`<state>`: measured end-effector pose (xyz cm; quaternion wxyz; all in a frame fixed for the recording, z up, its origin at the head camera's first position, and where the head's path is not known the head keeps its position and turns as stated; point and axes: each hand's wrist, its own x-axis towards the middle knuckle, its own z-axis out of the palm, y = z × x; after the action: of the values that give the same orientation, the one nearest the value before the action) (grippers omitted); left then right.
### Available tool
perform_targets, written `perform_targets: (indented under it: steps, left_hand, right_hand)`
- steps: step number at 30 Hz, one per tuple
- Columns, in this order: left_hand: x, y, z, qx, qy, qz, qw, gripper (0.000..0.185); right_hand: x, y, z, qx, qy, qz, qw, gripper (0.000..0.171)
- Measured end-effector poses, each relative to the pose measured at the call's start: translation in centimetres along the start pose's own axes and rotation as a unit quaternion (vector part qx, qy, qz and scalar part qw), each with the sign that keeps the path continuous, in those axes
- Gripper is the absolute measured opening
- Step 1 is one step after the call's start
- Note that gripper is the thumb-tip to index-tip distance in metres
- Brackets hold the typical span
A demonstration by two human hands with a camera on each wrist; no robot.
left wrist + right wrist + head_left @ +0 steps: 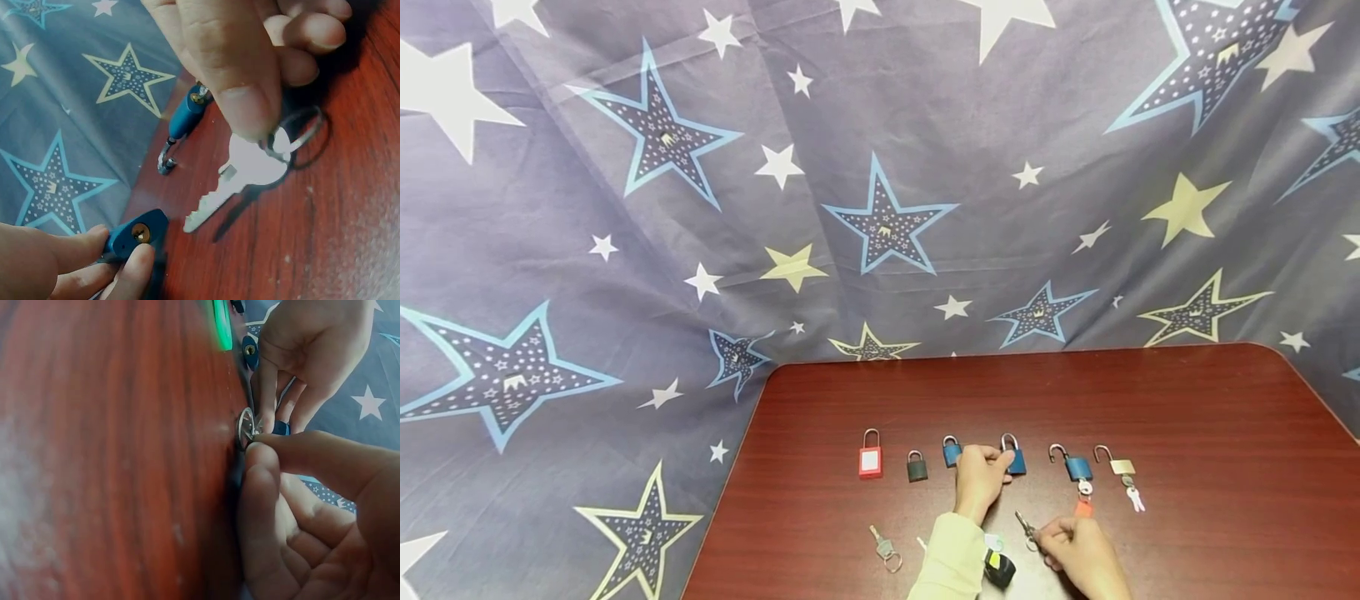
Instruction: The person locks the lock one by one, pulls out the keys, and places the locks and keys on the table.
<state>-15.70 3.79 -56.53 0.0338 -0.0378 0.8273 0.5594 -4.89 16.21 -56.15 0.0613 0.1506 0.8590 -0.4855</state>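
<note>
My left hand grips a blue padlock between thumb and fingers, on the table. In the left wrist view the brass keyhole of that padlock faces the camera. Nearer the front edge, my right hand pinches a silver key by its head, where a ring hangs. The toothed tip of the key points toward the padlock but is apart from it. A smaller blue padlock stands just left of my left hand. In the right wrist view, my right hand partly hides the key.
A red padlock and a black padlock stand to the left. On the right lie an unlocked blue padlock and a brass one, with keys. A loose key and a black-banded item lie nearer.
</note>
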Motion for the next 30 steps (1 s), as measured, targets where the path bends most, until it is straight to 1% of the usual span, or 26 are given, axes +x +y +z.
perform_targets:
  steps: [7,8,15,21,26,30]
  left_hand:
    - [0.17,-0.02,0.12,-0.035,-0.001,-0.007,0.9994,0.013]
    - [0.17,-0.03,0.13,-0.033,-0.001,-0.004,0.9994,0.013]
    - [0.24,-0.08,0.18,-0.038,-0.002,-0.027,0.9989,0.016]
    - [0.41,-0.14,0.12,-0.038,-0.005,-0.023,0.9990,0.016]
    - [0.38,-0.11,0.06,-0.058,-0.004,-0.030,0.9978,0.014]
    - [0.35,-0.08,0.14,-0.047,0.006,-0.023,0.9986,0.014]
  right_hand:
    - [0.20,-0.18,0.01,-0.018,0.006,0.006,1.000,0.015]
    - [0.22,-0.19,0.01,-0.019,0.006,0.006,1.000,0.015]
    - [0.14,-0.21,-0.02,-0.024,0.002,-0.001,1.000,0.017]
    - [0.01,-0.26,-0.17,-0.035,0.003,-0.008,0.999,0.020]
    - [-0.03,-0.33,-0.20,-0.034,0.002,-0.003,0.999,0.019]
    - [-0.08,-0.27,-0.18,-0.032,0.003,-0.003,0.999,0.019]
